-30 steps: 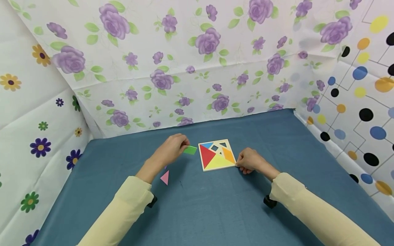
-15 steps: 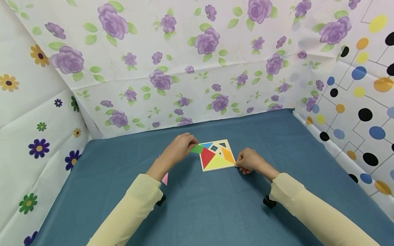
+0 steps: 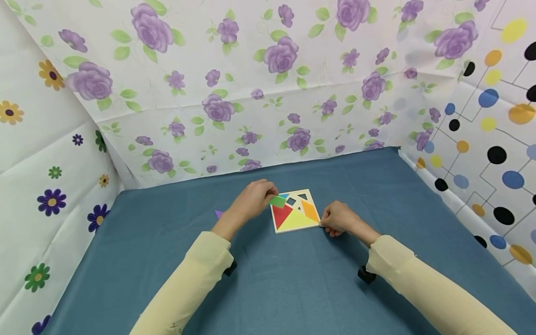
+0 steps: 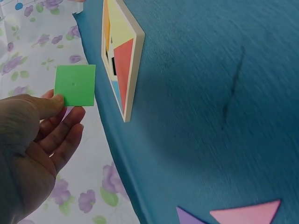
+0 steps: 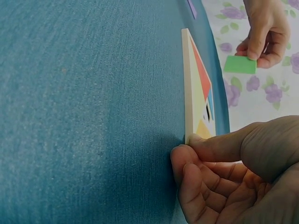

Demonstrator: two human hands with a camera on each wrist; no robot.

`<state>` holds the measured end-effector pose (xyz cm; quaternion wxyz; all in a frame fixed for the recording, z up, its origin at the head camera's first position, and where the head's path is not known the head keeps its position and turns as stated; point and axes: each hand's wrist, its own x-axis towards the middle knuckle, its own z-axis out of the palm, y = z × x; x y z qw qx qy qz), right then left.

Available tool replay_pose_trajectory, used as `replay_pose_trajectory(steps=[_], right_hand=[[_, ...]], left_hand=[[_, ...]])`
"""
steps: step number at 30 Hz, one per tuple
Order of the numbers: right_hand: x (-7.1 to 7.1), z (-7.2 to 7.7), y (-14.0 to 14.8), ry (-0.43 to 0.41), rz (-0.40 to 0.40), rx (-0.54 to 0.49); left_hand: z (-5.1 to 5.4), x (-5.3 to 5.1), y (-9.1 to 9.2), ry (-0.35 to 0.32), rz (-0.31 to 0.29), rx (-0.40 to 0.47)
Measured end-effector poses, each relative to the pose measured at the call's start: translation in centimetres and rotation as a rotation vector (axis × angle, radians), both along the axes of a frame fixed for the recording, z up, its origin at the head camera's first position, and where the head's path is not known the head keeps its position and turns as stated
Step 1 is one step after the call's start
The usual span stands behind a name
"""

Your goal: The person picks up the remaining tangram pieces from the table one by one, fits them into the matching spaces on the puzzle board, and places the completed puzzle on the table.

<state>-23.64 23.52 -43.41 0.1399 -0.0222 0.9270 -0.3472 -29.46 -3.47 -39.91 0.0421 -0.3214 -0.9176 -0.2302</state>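
One flat, bright green square tile [image 4: 74, 85] has moved rightward.

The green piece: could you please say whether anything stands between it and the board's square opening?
Nothing visible stands between the green piece, pinched by the left hand, and the square opening in the board.

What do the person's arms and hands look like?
Left sleeve and right sleeve: pale yellow, small dark mark on the left one. Black wrist camera beneath each cuff; no cables visible. Left hand and right hand: no gloves.
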Motion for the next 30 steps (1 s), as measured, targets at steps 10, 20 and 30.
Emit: replay_pose_trajectory(steps=[10,20,30], right_hand=[[-0.1,0.1,0.1,-0.023,-0.012,0.0],[-0.1,0.2,-0.1,-0.028,-0.025,0.009],[-0.1,0.2,-0.1,-0.035,-0.028,0.006]], left_hand=[[-0.8,-1.0,0.9,-0.018,-0.019,0.033],[-1.3,-2.1,1.8,-0.061,-0.013,0.051],[-1.6,-2.9,2.8,-0.112,-0.019,0.028]])
